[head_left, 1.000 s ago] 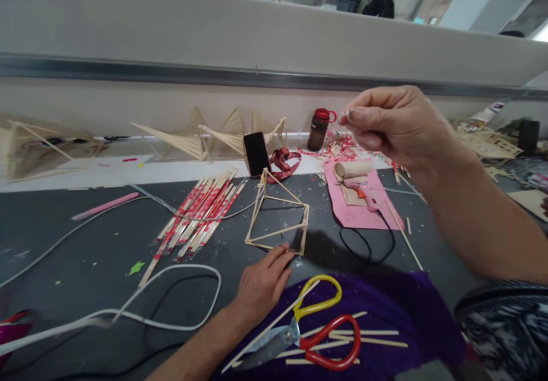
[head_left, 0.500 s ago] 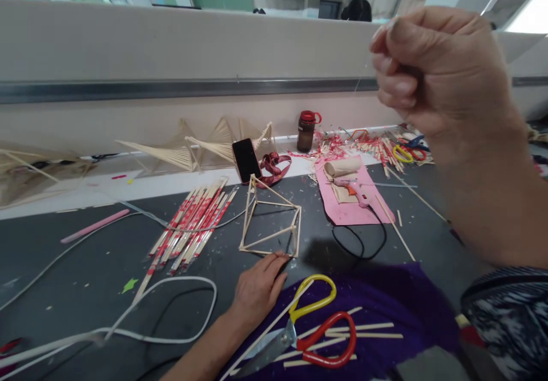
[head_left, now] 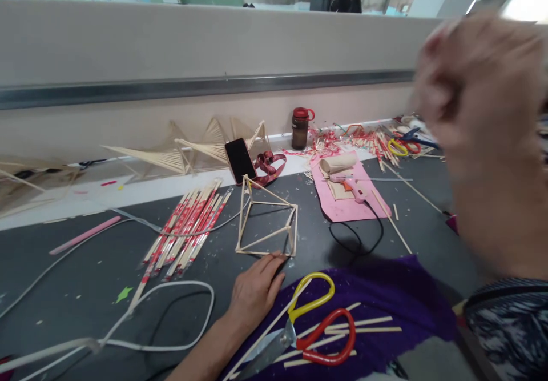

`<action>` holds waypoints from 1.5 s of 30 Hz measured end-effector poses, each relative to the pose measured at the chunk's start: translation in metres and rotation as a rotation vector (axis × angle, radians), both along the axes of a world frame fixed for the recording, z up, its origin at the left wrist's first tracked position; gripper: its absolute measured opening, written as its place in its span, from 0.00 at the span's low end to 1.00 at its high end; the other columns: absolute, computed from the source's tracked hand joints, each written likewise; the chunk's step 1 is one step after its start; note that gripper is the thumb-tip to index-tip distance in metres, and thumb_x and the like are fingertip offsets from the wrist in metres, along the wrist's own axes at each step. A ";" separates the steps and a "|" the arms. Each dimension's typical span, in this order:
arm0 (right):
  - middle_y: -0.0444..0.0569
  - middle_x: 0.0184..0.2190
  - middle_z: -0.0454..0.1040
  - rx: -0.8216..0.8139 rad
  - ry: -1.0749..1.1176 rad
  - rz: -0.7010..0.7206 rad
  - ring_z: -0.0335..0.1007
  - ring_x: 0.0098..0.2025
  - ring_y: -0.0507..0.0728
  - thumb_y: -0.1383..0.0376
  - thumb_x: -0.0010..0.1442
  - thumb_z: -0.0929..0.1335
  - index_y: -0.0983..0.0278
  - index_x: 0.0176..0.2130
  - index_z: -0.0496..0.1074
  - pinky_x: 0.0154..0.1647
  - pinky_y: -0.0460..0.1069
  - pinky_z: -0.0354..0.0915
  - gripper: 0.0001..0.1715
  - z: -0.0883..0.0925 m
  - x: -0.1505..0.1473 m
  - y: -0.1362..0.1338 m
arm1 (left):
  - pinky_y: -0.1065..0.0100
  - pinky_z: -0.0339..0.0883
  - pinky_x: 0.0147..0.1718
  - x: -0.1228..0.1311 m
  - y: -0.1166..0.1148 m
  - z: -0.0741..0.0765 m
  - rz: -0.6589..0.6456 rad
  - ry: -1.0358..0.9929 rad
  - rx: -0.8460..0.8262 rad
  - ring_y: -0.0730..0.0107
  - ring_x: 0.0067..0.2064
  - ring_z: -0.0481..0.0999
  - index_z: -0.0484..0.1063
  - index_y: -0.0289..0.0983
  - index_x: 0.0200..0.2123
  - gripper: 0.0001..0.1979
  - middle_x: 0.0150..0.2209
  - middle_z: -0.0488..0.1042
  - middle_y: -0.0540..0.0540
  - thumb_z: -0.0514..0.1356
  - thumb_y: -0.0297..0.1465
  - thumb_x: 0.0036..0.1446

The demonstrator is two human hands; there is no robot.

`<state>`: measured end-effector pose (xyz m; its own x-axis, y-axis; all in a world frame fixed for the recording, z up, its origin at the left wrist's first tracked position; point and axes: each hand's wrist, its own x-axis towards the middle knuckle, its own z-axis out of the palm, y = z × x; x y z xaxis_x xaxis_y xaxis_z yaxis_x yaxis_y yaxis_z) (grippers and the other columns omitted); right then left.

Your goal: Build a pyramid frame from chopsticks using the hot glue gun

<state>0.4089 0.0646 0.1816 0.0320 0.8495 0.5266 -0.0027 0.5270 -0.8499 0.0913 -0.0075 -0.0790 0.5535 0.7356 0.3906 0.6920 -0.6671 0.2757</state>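
Note:
My left hand (head_left: 254, 292) lies flat on the dark table, fingers stretched out, their tips touching the near base stick of a small wooden stick frame (head_left: 265, 221). My right hand (head_left: 483, 112) is raised high and close to the camera, smeared by motion, so its fingers cannot be made out. Scissors (head_left: 312, 327) with one yellow and one red handle lie on a purple cloth (head_left: 398, 295) just right of my left hand, among loose sticks (head_left: 363, 329).
A bundle of red-wrapped chopsticks (head_left: 188, 227) lies left of the frame. Behind are a phone (head_left: 240, 160), a brown bottle (head_left: 300, 128), and a glue gun (head_left: 351, 187) on a pink mat (head_left: 342, 209). White cable (head_left: 171, 312) loops at front left. Stick models (head_left: 180, 152) line the wall.
My right hand has risen and come closer to the camera, now blurred. The view shifted slightly rightward. My left hand stays by the frame's base.

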 end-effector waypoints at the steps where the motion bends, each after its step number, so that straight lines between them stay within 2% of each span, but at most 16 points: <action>1: 0.43 0.19 0.63 0.077 -0.067 -0.078 0.55 0.19 0.47 0.60 0.55 0.71 0.61 0.30 0.72 0.13 0.44 0.47 0.07 -0.018 -0.007 -0.004 | 0.66 0.73 0.43 0.000 0.000 0.000 0.000 0.004 -0.001 0.66 0.46 0.77 0.69 0.39 0.46 0.12 0.46 0.77 0.45 0.55 0.29 0.58; 3: 0.40 0.16 0.61 -0.040 -0.283 -0.006 0.53 0.17 0.46 0.65 0.56 0.69 0.63 0.28 0.73 0.14 0.43 0.50 0.05 -0.057 -0.022 -0.009 | 0.66 0.73 0.43 -0.001 0.001 -0.001 -0.001 0.016 -0.003 0.66 0.47 0.77 0.69 0.39 0.47 0.13 0.46 0.76 0.45 0.55 0.29 0.58; 5: 0.41 0.17 0.64 -0.238 -0.480 0.150 0.57 0.17 0.46 0.66 0.56 0.67 0.65 0.29 0.74 0.15 0.42 0.53 0.07 -0.097 -0.037 -0.011 | 0.66 0.73 0.43 -0.001 0.001 -0.003 -0.008 0.024 -0.002 0.66 0.47 0.76 0.69 0.39 0.47 0.13 0.47 0.76 0.45 0.55 0.29 0.58; 8: 0.43 0.23 0.69 -0.349 -0.569 0.280 0.62 0.19 0.46 0.64 0.57 0.66 0.66 0.34 0.75 0.20 0.42 0.59 0.09 -0.149 -0.055 -0.009 | 0.66 0.72 0.44 -0.002 0.003 -0.003 -0.020 0.021 0.000 0.66 0.48 0.76 0.68 0.39 0.48 0.13 0.47 0.76 0.45 0.55 0.29 0.59; 10: 0.45 0.29 0.72 -0.420 -0.591 0.351 0.64 0.20 0.45 0.65 0.57 0.65 0.67 0.38 0.75 0.22 0.42 0.61 0.12 -0.175 -0.064 -0.008 | 0.67 0.72 0.45 -0.002 0.004 -0.003 -0.023 0.009 0.001 0.66 0.48 0.76 0.68 0.39 0.47 0.13 0.47 0.76 0.45 0.55 0.29 0.59; 12: 0.44 0.28 0.72 -0.503 -0.601 0.411 0.63 0.18 0.45 0.65 0.57 0.64 0.67 0.44 0.74 0.20 0.41 0.60 0.16 -0.194 -0.073 -0.007 | 0.67 0.72 0.45 -0.002 0.004 -0.003 -0.027 -0.001 -0.002 0.66 0.48 0.76 0.68 0.39 0.47 0.12 0.47 0.76 0.44 0.55 0.29 0.59; 14: 0.42 0.25 0.70 -0.578 -0.614 0.449 0.61 0.16 0.44 0.65 0.56 0.65 0.67 0.51 0.70 0.18 0.41 0.58 0.22 -0.205 -0.080 -0.006 | 0.67 0.72 0.44 -0.002 0.005 -0.002 -0.036 -0.010 -0.004 0.66 0.48 0.76 0.68 0.39 0.46 0.11 0.46 0.76 0.44 0.55 0.29 0.59; 16: 0.40 0.23 0.69 -0.621 -0.617 0.499 0.59 0.15 0.44 0.65 0.55 0.66 0.65 0.55 0.67 0.16 0.40 0.56 0.27 -0.210 -0.087 -0.003 | 0.67 0.73 0.44 -0.002 0.005 -0.002 -0.037 -0.020 -0.001 0.66 0.47 0.76 0.69 0.39 0.46 0.11 0.46 0.76 0.44 0.55 0.29 0.59; 19: 0.38 0.21 0.68 -0.599 -0.583 0.629 0.57 0.16 0.44 0.67 0.54 0.67 0.62 0.56 0.66 0.15 0.39 0.55 0.30 -0.212 -0.094 0.004 | 0.67 0.73 0.44 -0.002 0.004 -0.001 -0.032 -0.022 0.002 0.66 0.47 0.77 0.69 0.40 0.46 0.12 0.45 0.77 0.44 0.55 0.29 0.59; 23: 0.40 0.23 0.69 -0.543 -0.590 0.784 0.58 0.19 0.45 0.70 0.54 0.66 0.66 0.49 0.72 0.18 0.39 0.57 0.22 -0.211 -0.093 0.011 | 0.67 0.72 0.44 -0.002 0.003 -0.001 -0.040 -0.014 0.000 0.66 0.48 0.76 0.69 0.39 0.47 0.12 0.46 0.76 0.44 0.55 0.29 0.59; 28: 0.40 0.25 0.69 -0.525 -0.601 0.812 0.57 0.19 0.44 0.70 0.55 0.65 0.66 0.46 0.73 0.18 0.39 0.55 0.18 -0.217 -0.086 0.014 | 0.66 0.72 0.46 -0.003 0.003 -0.003 -0.035 -0.011 -0.008 0.66 0.48 0.76 0.69 0.38 0.46 0.12 0.46 0.76 0.44 0.55 0.29 0.59; 33: 0.40 0.24 0.67 -0.554 -0.549 0.777 0.59 0.21 0.45 0.68 0.54 0.66 0.68 0.33 0.71 0.20 0.39 0.58 0.05 -0.218 -0.080 0.013 | 0.66 0.72 0.46 -0.003 0.003 -0.003 -0.032 -0.004 -0.027 0.66 0.48 0.76 0.69 0.38 0.46 0.12 0.47 0.76 0.44 0.55 0.29 0.59; 39: 0.40 0.22 0.67 -0.667 -0.435 0.758 0.58 0.19 0.44 0.68 0.52 0.67 0.67 0.30 0.68 0.19 0.40 0.55 0.04 -0.192 -0.048 0.005 | 0.67 0.72 0.46 -0.003 0.003 -0.001 -0.029 -0.012 -0.030 0.66 0.48 0.76 0.70 0.39 0.46 0.12 0.47 0.76 0.44 0.55 0.29 0.59; 41: 0.40 0.21 0.67 -0.681 -0.314 0.731 0.57 0.18 0.44 0.67 0.52 0.68 0.67 0.30 0.67 0.18 0.40 0.53 0.05 -0.181 -0.033 -0.001 | 0.67 0.71 0.47 -0.003 0.003 -0.001 -0.026 -0.012 -0.031 0.66 0.48 0.76 0.70 0.39 0.47 0.13 0.47 0.76 0.44 0.55 0.29 0.58; 45: 0.39 0.18 0.64 -0.577 0.019 0.683 0.53 0.15 0.44 0.64 0.51 0.70 0.66 0.28 0.66 0.13 0.40 0.48 0.09 -0.159 -0.004 -0.013 | 0.67 0.71 0.47 -0.003 0.003 -0.002 -0.032 -0.009 -0.026 0.66 0.48 0.76 0.70 0.38 0.47 0.13 0.47 0.76 0.44 0.56 0.29 0.58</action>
<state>0.4052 0.0519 0.0224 -0.5731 0.8193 0.0163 -0.1765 -0.1039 -0.9788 0.0883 -0.0042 -0.0810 0.5730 0.7279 0.3766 0.6681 -0.6810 0.2997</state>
